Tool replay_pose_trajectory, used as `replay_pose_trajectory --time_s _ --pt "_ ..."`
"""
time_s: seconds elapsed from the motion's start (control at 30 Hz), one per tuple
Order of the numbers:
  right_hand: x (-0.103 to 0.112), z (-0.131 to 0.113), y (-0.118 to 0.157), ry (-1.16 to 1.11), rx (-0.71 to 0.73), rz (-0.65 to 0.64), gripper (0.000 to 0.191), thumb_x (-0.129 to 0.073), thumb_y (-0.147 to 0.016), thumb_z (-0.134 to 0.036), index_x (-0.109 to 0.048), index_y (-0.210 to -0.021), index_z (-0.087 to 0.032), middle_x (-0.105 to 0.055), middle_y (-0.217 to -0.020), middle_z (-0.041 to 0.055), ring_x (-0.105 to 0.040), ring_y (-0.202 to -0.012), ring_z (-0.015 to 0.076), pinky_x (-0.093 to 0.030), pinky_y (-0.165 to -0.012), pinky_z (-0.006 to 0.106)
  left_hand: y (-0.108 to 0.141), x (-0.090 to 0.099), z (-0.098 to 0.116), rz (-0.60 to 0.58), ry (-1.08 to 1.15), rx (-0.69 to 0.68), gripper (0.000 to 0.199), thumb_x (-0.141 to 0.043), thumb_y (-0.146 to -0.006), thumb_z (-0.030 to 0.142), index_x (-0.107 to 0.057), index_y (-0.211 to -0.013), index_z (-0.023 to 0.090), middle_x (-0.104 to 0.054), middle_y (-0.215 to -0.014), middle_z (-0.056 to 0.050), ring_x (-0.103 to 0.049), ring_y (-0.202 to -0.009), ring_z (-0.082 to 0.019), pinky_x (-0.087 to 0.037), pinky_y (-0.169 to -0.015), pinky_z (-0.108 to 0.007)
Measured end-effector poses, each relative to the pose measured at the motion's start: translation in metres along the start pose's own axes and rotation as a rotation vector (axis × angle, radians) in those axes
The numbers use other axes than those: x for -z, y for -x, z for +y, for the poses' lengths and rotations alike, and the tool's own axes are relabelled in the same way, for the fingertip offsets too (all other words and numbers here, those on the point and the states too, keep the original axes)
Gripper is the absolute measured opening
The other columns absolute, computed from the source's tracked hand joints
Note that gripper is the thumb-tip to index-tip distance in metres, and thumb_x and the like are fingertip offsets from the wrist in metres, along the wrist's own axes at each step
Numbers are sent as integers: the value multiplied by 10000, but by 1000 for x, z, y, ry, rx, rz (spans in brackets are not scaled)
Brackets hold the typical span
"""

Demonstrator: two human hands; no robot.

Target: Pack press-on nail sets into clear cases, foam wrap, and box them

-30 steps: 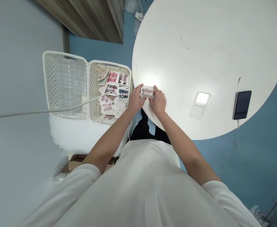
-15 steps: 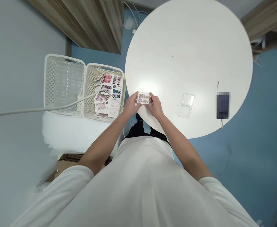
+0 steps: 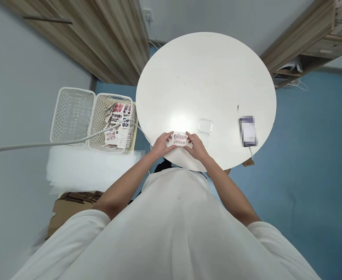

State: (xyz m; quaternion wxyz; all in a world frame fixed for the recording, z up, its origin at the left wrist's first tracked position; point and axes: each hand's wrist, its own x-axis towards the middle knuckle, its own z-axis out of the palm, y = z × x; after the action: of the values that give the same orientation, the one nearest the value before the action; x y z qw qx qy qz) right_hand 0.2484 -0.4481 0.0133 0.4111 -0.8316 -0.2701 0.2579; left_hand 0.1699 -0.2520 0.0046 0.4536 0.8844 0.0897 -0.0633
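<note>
A small white card of pink press-on nails (image 3: 179,139), set in two rows, is held between both hands over the near edge of the round table. My left hand (image 3: 162,145) grips its left end between thumb and fingers. On the right end, my right hand (image 3: 196,146) pinches the card the same way. Just beyond the right hand, an opened clear plastic case (image 3: 205,126) lies flat on the table, its lower half partly hidden by that hand.
The round white table (image 3: 212,70) has a phone (image 3: 248,131) with a cable at its right. To the left stand a white basket (image 3: 93,116) of nail cards and another basket (image 3: 60,91) of clear cases. A white cable (image 3: 57,143) crosses in front of them.
The view has shifted, so the table shows more of its far edge and the case appears closer to my right hand. Both hands still hold the nail card.
</note>
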Motion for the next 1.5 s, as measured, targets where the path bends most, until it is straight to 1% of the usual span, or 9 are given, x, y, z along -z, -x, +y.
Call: replay_pose_trajectory --time_s 0.13,0.27,0.5,0.7,0.93,1.07,1.23,1.37,1.5 --pt "21 28 28 23 -10 36 632 -627 -730 -314 -402 -1317 -257 -473 -1082 79 -468 -1049 244 -422 -906 442 -1 -30 22 -49 -55 -29 665 -660 -693 462 -442 -1266 204 -533 -1068 -91 -540 -910 -206 -448 -809 -349" --pt "36 53 45 58 -59 73 621 -647 -708 -340 -441 -1286 -246 -445 -1161 94 -414 -1135 271 -380 -962 463 -9 -55 43 -76 -220 -31 640 -639 -698 495 -457 -1246 217 -515 -1121 -103 -480 -1052 -275 -392 -879 -426" --pt "57 80 48 85 -100 64 608 -633 -712 -401 -455 -1273 -250 -408 -1247 103 -379 -1188 289 -343 -992 477 -30 -76 64 -164 -352 -10 633 -596 -716 526 -443 -1254 229 -499 -1143 -99 -454 -1053 -285 -372 -863 -425" --pt "64 91 35 124 -108 18 637 -605 -729 -416 -420 -1307 -222 -475 -1185 106 -435 -1116 287 -358 -953 468 -48 -84 59 -194 -368 -23 637 -565 -725 549 -439 -1264 233 -500 -1121 -96 -448 -1039 -285 -378 -833 -412" --pt "62 95 29 188 -87 13 609 -578 -751 -427 -443 -1302 -207 -512 -1133 110 -453 -1059 296 -367 -914 464 -48 -94 49 -199 -309 -49 624 -515 -785 499 -386 -1323 209 -506 -1064 -103 -463 -975 -263 -386 -817 -395" --pt "58 97 29 196 -91 23 555 -536 -788 -438 -457 -1294 -223 -514 -1124 105 -461 -1055 288 -371 -903 460 -46 -97 45 -172 -263 -56 531 -481 -825 452 -430 -1294 208 -510 -1088 -104 -468 -984 -251 -385 -832 -390" --pt "53 97 31 204 -104 60 501 -507 -813 -415 -468 -1279 -236 -517 -1132 104 -474 -1054 283 -373 -893 463 -46 -98 43 -122 -227 -36 496 -488 -832 432 -450 -1268 198 -534 -1110 -105 -480 -1014 -250 -389 -857 -393" --pt "53 97 32 173 -118 84 533 -507 -815 -395 -406 -1314 -239 -540 -1112 103 -498 -1022 274 -388 -877 464 -44 -100 43 -92 -176 -17 529 -538 -812 380 -405 -1291 200 -553 -1131 -97 -496 -1034 -245 -399 -874 -398" --pt "55 95 35 103 -144 97 598 -551 -783 -358 -360 -1335 -234 -564 -1082 91 -526 -960 250 -411 -861 453 -42 -100 43 -40 -103 69 580 -595 -772 289 -385 -1299 171 -575 -1095 -88 -538 -971 -209 -429 -857 -362"
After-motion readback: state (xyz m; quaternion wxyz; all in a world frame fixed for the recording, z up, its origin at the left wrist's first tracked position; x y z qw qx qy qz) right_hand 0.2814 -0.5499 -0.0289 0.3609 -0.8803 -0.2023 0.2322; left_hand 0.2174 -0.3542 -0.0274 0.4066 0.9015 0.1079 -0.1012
